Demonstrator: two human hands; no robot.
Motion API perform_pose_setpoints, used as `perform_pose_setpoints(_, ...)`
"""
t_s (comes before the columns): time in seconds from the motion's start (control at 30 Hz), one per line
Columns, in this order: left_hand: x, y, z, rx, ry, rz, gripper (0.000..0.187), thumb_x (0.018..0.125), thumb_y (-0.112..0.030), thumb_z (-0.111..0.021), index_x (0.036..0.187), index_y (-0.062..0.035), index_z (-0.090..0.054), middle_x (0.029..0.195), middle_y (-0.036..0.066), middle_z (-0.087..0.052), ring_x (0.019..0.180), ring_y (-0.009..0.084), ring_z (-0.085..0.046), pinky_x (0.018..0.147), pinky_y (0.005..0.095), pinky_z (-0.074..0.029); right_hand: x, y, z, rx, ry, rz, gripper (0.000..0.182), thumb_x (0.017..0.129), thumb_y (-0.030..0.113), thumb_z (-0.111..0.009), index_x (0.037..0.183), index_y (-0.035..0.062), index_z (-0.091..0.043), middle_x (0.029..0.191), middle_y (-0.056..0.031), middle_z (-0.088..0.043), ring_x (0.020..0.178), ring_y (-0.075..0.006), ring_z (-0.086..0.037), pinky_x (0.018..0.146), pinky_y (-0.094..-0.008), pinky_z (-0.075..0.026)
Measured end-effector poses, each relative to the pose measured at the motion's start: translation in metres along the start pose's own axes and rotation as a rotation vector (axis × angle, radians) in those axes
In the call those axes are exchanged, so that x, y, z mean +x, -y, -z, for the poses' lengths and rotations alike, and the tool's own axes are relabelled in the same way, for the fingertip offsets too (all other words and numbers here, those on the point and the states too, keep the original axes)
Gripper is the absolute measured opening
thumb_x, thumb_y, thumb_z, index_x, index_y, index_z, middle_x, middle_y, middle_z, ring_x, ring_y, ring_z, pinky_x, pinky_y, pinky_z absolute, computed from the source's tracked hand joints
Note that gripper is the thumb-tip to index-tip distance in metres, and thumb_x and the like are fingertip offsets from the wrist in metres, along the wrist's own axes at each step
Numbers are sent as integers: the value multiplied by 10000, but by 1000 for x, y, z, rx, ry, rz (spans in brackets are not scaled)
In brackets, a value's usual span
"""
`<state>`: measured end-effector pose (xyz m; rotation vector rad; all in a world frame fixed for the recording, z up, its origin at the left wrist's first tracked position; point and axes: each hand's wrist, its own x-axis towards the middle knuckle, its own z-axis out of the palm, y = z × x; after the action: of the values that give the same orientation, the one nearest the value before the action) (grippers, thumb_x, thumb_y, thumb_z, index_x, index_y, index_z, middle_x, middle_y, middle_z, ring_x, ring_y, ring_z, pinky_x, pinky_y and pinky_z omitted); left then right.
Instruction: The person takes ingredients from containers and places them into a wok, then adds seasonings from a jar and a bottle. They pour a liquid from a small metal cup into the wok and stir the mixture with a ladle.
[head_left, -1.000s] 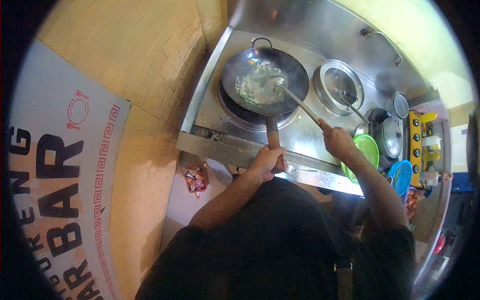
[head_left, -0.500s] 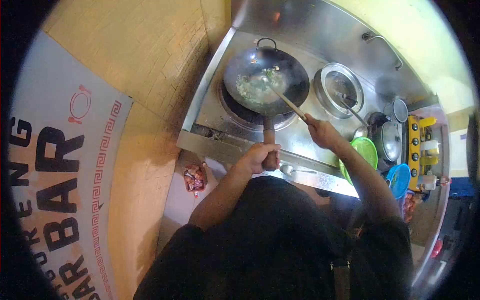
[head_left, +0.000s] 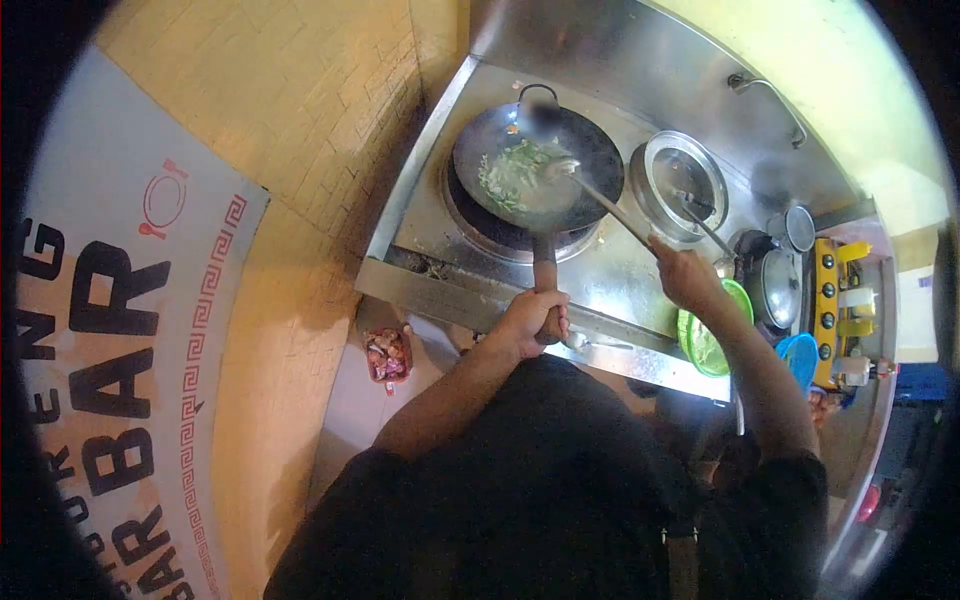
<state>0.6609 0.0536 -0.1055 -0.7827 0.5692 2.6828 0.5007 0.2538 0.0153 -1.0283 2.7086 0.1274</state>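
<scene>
A dark wok (head_left: 590, 160) sits on the left burner, with pale and green food pieces (head_left: 510, 180) in it. My left hand (head_left: 532, 320) is wrapped round the wok's wooden handle (head_left: 544, 265). In my right hand (head_left: 687, 275) is the long handle of a ladle (head_left: 615, 210), its metal bowl inside the wok at the right of the food. A thin haze blurs part of the wok.
Right of the wok stands a round metal pan (head_left: 655, 165) with another ladle in it. A green basket (head_left: 742, 300), a blue basket (head_left: 803, 355) and a lidded pot (head_left: 780, 285) stand farther right. A red container of food (head_left: 388, 355) is low at left.
The ladle's bowl has moved right and up from the food, as my right hand drew back to the right and down. My left hand still grips the wok handle.
</scene>
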Motion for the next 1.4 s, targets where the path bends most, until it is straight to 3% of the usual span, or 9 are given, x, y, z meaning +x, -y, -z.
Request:
perform_pose_setpoints(0.17,6,4,16,-51,49,13,99,835,-62,-608,876,-31,-522,676,38,-523,513,153,-530,497,314,-479,41,11,-14,638,-68,-231,352,940,192,-428,1261,83,-523,780,-273,-632,602,-321,-650,539,-447,-524)
perform_pose_setpoints(0.3,8,2,16,-35,45,-14,90,845,-65,-601,875,-38,-521,675,30,-518,520,148,-530,488,305,-483,70,12,-36,1370,223,-373,386,952,223,-452,1309,88,-507,588,-57,-509,416,-138,-485,353,-284,-398)
perform_pose_setpoints(0.33,6,1,16,-19,42,-15,88,847,-69,-601,868,-38,-521,672,30,-520,516,149,-530,483,306,-483,60,31,-12,1351,204,-391,391,954,246,-475,1312,93,-508,576,37,-399,401,-72,-377,347,-218,-334)
perform_pose_setpoints(0.67,14,-3,23,29,58,51,114,842,-93,-623,788,-45,-535,627,52,-542,496,185,-551,487,354,-491,29,46,-14,111,70,60,408,902,165,-446,1297,65,-473,730,-267,-622,631,-437,-623,608,-532,-499)
perform_pose_setpoints(0.9,9,-1,17,21,2,31,112,861,-104,-606,810,-43,-527,635,45,-531,487,160,-526,472,330,-483,93,33,-47,337,-361,29,364,911,174,-443,1266,136,-516,780,-293,-618,677,-444,-626,646,-521,-514)
perform_pose_setpoints(1.0,17,-1,24,73,17,50,126,861,-114,-606,801,-38,-526,624,52,-532,479,164,-524,473,337,-487,94,62,-29,703,11,-83,349,913,186,-446,1248,132,-529,807,-301,-617,719,-441,-631,681,-512,-517)
perform_pose_setpoints(1.2,6,5,4,50,-40,45,137,809,-93,-609,714,-29,-535,589,86,-538,467,215,-542,450,360,-480,3,71,29,62,271,-107,413,919,171,-457,1313,48,-457,873,-269,-640,793,-387,-649,721,-447,-511)
perform_pose_setpoints(1.3,-12,9,-33,65,-64,8,144,805,-87,-603,702,-21,-528,584,94,-531,458,227,-530,446,368,-472,5,35,11,316,-6,128,441,923,166,-470,1354,76,-441,770,-243,-632,691,-332,-657,647,-445,-509)
perform_pose_setpoints(1.4,3,4,-19,17,-40,22,129,824,-74,-599,743,-20,-515,597,68,-508,479,199,-523,459,358,-473,-17,53,54,773,269,-179,475,935,173,-486,1397,95,-410,694,-191,-599,591,-241,-596,599,-406,-494)
